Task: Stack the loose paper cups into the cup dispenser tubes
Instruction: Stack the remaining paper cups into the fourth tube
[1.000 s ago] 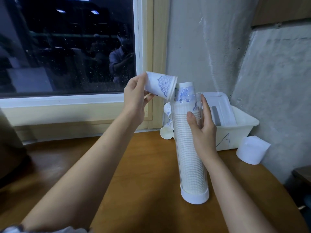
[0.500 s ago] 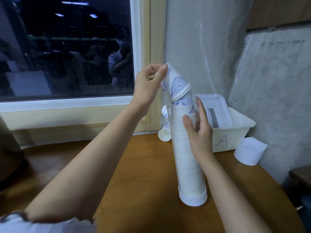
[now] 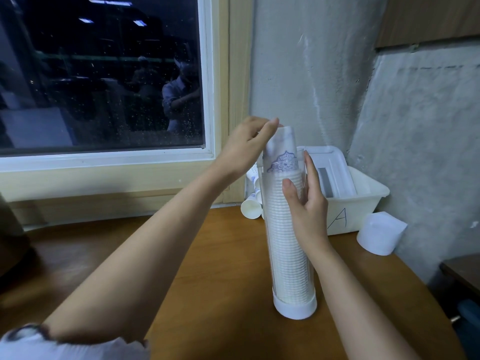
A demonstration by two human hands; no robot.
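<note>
Letter "A" (image 3: 340,218) marks the bin (image 3: 368,203); left hand (image 3: 244,148) holds top cup (image 3: 283,149), right hand (image 3: 309,211) grips tube (image 3: 287,261).

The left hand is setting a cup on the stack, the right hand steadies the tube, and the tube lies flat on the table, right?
No: the head view shows the tube standing upright on the table. The rest holds: the left hand sets a cup on the stack, and the right hand steadies the tube.

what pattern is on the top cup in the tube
Top cup: white, blue ornate print; head view.
</note>
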